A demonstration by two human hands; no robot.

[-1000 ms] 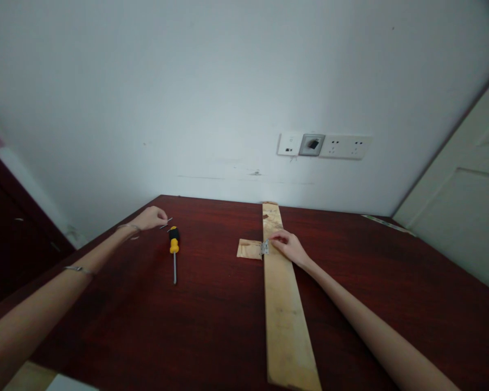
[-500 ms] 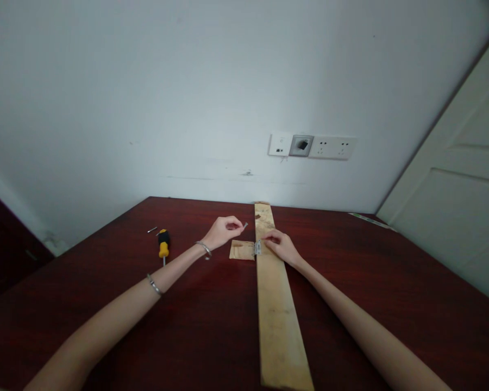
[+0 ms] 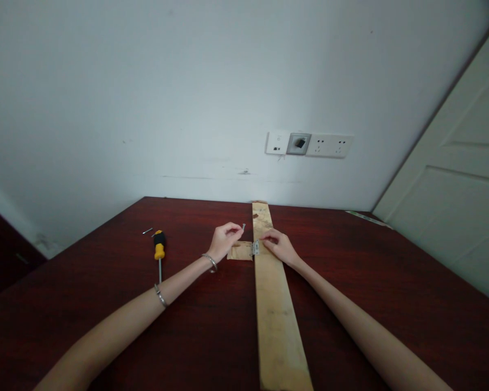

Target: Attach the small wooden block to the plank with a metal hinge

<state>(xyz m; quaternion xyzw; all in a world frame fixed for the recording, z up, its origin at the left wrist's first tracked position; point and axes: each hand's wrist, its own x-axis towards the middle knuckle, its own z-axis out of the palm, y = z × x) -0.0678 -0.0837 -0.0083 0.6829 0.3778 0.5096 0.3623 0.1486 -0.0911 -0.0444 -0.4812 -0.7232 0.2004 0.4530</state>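
Observation:
A small metal screw (image 3: pixel 243 226) is pinched upright between the thumb and fingers of my left hand (image 3: pixel 225 240), above a short wooden block (image 3: pixel 240 251). Beside that block lies a long wooden board (image 3: pixel 275 309), running from the near edge toward the wall. A metal hinge (image 3: pixel 256 247) sits where block and board meet. My right hand (image 3: pixel 282 247) rests on the board just right of the hinge, thumb and forefinger drawn together. Whether something tiny is between those fingertips cannot be made out.
To the left on the dark red table (image 3: pixel 204 326) lie a yellow and black screwdriver (image 3: pixel 159 247) and a loose screw (image 3: pixel 147 231). Behind is a white wall with sockets (image 3: pixel 328 145). A white door (image 3: pixel 464 179) stands at the right.
My left hand has turned slightly, and the screw has gone from slanted to more upright. My right hand stays by the hinge. The whole view has shifted a little.

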